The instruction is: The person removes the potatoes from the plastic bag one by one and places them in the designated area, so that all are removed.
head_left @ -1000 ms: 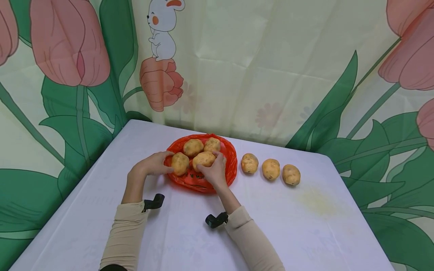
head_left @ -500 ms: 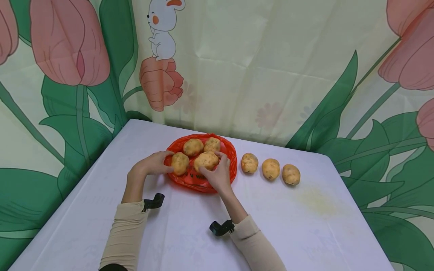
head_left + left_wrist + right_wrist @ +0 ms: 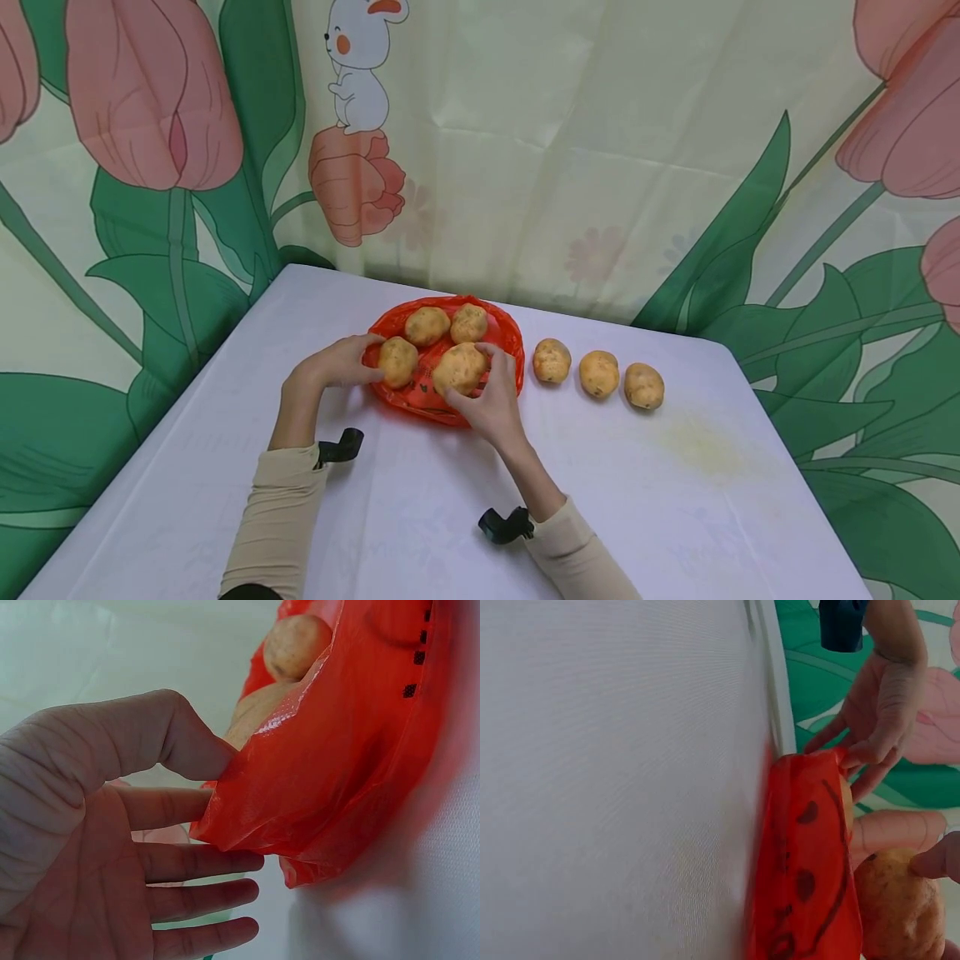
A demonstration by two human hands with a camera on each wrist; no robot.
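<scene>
A red plastic bag lies spread wide at the table's back, its rim standing up around several potatoes. My left hand pinches the bag's left edge between thumb and index finger, and its other fingers stretch out below in the left wrist view. Beside that hand, inside the bag, sits one potato. With thumb and fingertips my right hand grips another potato over the bag's front right part. The right wrist view shows this potato just above the rim, partly cut off by the frame.
Two potatoes, one left and one right, lie at the back of the bag. A short row of three loose potatoes stands right of it on the white tablecloth. A printed curtain hangs behind the table.
My right hand has drawn its potato slightly right and toward me, away from the back potatoes. The left hand keeps its place on the bag edge.
</scene>
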